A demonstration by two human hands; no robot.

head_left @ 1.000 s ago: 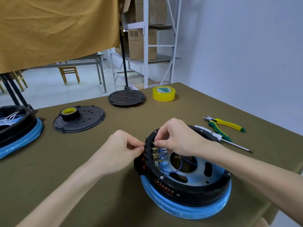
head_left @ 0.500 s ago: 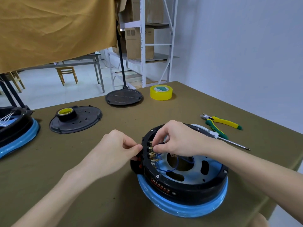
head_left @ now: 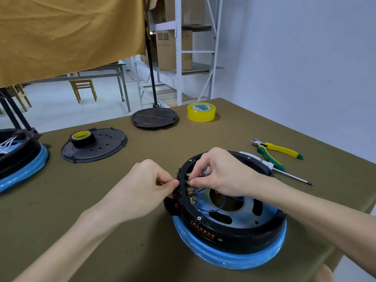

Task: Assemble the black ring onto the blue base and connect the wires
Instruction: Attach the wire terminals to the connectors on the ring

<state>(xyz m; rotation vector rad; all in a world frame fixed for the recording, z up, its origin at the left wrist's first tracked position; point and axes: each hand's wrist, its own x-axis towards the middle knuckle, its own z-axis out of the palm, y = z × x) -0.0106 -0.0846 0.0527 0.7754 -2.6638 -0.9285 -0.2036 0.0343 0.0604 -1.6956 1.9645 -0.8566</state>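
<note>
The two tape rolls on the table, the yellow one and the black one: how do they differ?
The yellow roll is pale see-through yellow all over; the black roll is black outside with a yellow core. The yellow roll looks wider and lies straight on the table, at the far edge; the black roll sits on a dark round plate to the left. Both lie flat, hole upward, and neither hand touches them.
</note>
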